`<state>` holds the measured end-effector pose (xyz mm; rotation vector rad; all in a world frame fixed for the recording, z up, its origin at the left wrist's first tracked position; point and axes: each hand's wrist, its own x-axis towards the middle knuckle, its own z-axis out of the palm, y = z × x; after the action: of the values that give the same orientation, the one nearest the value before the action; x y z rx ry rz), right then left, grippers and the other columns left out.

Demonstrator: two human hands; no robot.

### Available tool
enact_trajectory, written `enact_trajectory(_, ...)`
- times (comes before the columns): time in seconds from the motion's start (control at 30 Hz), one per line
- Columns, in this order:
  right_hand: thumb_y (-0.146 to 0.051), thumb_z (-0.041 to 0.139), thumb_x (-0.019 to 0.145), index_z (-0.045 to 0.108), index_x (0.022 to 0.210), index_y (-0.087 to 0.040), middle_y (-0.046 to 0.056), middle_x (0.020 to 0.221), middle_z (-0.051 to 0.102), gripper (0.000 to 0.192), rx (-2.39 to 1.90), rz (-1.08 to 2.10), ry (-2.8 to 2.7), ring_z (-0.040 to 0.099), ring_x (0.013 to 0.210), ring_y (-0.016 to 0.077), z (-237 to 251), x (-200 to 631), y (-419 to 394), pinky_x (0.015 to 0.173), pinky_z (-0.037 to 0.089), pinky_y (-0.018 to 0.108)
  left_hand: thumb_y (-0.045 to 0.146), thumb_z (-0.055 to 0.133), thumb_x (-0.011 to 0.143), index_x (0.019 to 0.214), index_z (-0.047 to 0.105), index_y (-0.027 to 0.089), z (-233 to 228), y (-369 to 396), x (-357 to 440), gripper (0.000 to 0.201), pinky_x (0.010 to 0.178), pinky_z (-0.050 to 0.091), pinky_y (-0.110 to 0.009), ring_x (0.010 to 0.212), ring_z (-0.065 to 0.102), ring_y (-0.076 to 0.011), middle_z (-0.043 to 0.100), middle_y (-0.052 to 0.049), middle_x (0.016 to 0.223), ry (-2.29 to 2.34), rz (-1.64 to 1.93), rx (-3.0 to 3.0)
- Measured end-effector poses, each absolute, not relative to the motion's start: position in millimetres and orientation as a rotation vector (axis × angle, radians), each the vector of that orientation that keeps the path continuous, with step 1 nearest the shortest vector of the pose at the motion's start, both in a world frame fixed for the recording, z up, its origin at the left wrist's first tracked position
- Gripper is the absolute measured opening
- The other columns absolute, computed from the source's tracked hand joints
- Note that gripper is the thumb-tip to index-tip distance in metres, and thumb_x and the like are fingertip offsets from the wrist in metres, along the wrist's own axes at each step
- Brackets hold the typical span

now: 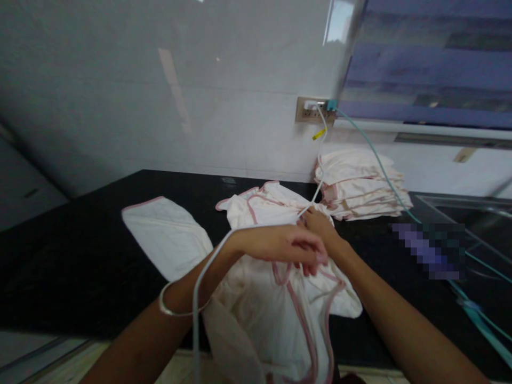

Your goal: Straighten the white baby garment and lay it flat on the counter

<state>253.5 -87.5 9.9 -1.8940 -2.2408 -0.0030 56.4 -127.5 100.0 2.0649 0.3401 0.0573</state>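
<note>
Nearest, a cream cotton garment with pink binding (280, 314) is draped over the black stone counter (80, 256) edge and pinched by the left hand (284, 245), fingers closed on its trim. Just behind, the right hand (316, 221) is pressed on the cloth; its grip cannot be told. A white cable (208, 266) lies across the left wrist and could be snagged, judging by its run to the wall socket (314, 110). Beyond, a stack of folded cream cloths (360, 186) is seen.

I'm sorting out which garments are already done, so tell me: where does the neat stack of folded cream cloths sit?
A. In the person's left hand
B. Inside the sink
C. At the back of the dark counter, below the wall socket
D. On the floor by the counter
C. The folded stack lies at the back of the black counter, against the wall just under the socket, apart from both hands.
</note>
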Motion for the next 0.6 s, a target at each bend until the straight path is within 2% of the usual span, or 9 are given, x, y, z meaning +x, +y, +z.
enact_trajectory(0.07,-0.032,0.047,0.106,0.069,0.132,-0.015,0.017,0.141,0.066,0.038,-1.892,-0.004,-2.227,0.064,0.125,0.0278,10.7,252.4,-88.3,0.107,0.047,0.037,0.037,0.051,0.105,0.11,0.07,0.018,84.0,-101.7,48.4,0.028,0.101,0.058,-0.04,0.105,0.074,-0.0234,0.078,-0.01,0.109,0.649,0.228,2.322)
enact_trajectory(0.13,-0.032,0.047,0.106,0.069,0.131,-0.014,0.017,0.14,0.066,0.038,-1.885,-0.004,-2.234,0.064,0.127,0.0279,11.6,251.8,-88.0,0.109,0.046,0.036,0.036,0.049,0.105,0.12,0.07,0.016,59.7,-81.4,45.1,0.032,0.111,0.052,-0.048,0.123,0.069,-0.0292,0.074,-0.016,0.129,0.919,0.242,2.573)
enact_trajectory(0.23,-0.031,0.045,0.107,0.069,0.131,-0.013,0.018,0.141,0.066,0.039,-1.88,-0.014,-2.249,0.063,0.13,0.0276,12.1,252.3,-86.2,0.11,0.045,0.036,0.041,0.041,0.109,0.151,0.055,0.021,25.1,-66.5,44.2,0.049,0.124,0.039,-0.058,0.156,0.044,-0.0333,0.05,-0.017,0.166,1.063,0.082,2.722)
enact_trajectory(0.3,-0.03,0.045,0.107,0.07,0.13,-0.013,0.018,0.14,0.066,0.038,-1.883,-0.014,-2.253,0.062,0.13,0.0274,12.0,252.6,-85.4,0.11,0.045,0.036,0.046,0.032,0.111,0.164,0.04,0.025,12.2,-65.1,44.5,0.058,0.129,0.028,-0.063,0.165,0.027,-0.032,0.033,-0.014,0.178,1.113,0.007,2.703)
enact_trajectory(0.43,-0.029,0.047,0.105,0.072,0.119,-0.013,0.018,0.131,0.069,0.032,-1.864,0.013,-2.217,0.065,0.122,0.028,15.9,245.9,-89.4,0.107,0.047,0.038,0.048,0.024,0.112,0.171,0.029,0.024,8.2,-67.9,46.6,0.064,0.133,0.016,-0.063,0.168,0.018,-0.0311,0.024,-0.012,0.182,1.232,-0.035,2.656)
enact_trajectory(0.5,-0.025,0.049,0.102,0.072,0.111,-0.014,0.017,0.123,0.07,0.027,-1.745,0.044,-2.204,0.064,0.119,0.0273,21.8,236.1,-97.3,0.106,0.047,0.037,0.045,0.025,0.112,0.171,0.029,0.024,9.4,-67.0,47.7,0.063,0.133,0.017,-0.062,0.168,0.018,-0.0315,0.026,-0.011,0.181,1.273,-0.034,2.668)
enact_trajectory(0.6,-0.021,0.049,0.101,0.07,0.111,-0.015,0.015,0.122,0.07,0.024,-1.395,0.139,-2.203,0.063,0.118,0.0242,32.9,214.2,-119.0,0.104,0.047,0.035,0.042,0.038,0.109,0.17,0.032,0.028,10.5,-59.7,44.7,0.063,0.133,0.023,-0.057,0.165,0.026,-0.0312,0.032,-0.009,0.179,1.342,0.0,2.699)
